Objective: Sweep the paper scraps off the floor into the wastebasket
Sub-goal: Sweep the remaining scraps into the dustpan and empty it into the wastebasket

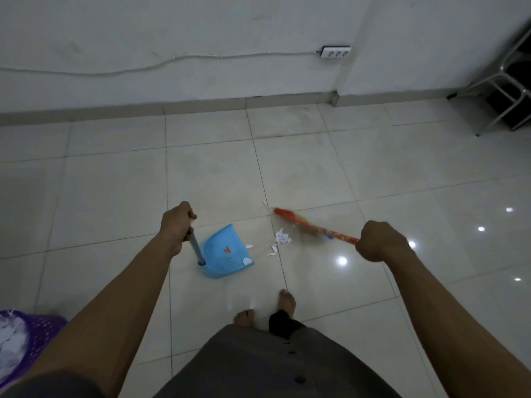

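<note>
Nearly home, one last sweep to go

Now the left hand (176, 225) is clamped round the blue dustpan (227, 251) handle, the right hand (382, 242) fisted on the orange broom (313, 228). Paper scraps (280, 239) lie at three o'clock of the pan, one piece already aboard. Wastebasket (28, 340), at eight o'clock, holds plenty; I'd judge only this small cluster remains.

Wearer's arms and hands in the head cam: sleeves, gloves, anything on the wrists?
No gloves on the left hand or the right hand, and no watch or band shows on either wrist. Both forearms are uncovered. Only the edge of a dark grey sleeve shows, on the left upper arm at the bottom left corner.
</note>
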